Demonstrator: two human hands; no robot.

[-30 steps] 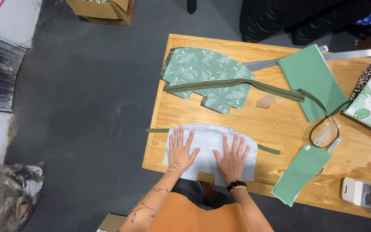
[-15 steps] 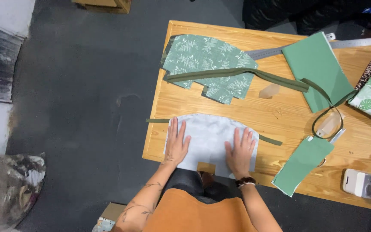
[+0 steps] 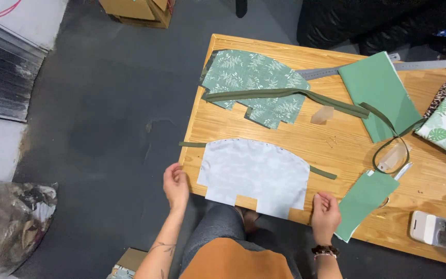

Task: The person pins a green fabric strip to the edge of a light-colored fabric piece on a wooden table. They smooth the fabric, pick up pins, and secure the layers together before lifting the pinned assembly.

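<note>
Pale grey fabric panel (image 3: pixel 254 173) lies flat on the table (image 3: pixel 336 144), at the near edge, between my two hands. It looks smoothed out, no visible wrinkles; dark olive strip (image 3: pixel 192 144) runs under it, ends showing left and right. Judgement: laying-out done, nothing joined or stitched yet as far as I can see.

Left hand (image 3: pixel 175 185) sits at the table's near-left corner, just beside the panel's left edge, fingers loosely curled, holding nothing. Right hand (image 3: pixel 326 209) is at the near edge just beside the panel's lower right corner, fingers curled; cannot tell if it pinches the cloth.

Around: leaf-print green piece (image 3: pixel 254 85) beyond the panel with olive webbing (image 3: pixel 285 94) across it; plain green fabric (image 3: pixel 380 95) and metal ruler (image 3: pixel 429 65) at the far right; small green piece (image 3: pixel 362 202) just beside my right hand; white sewing machine (image 3: pixel 440 227) at the near-right corner. Nothing lies on the panel.
</note>
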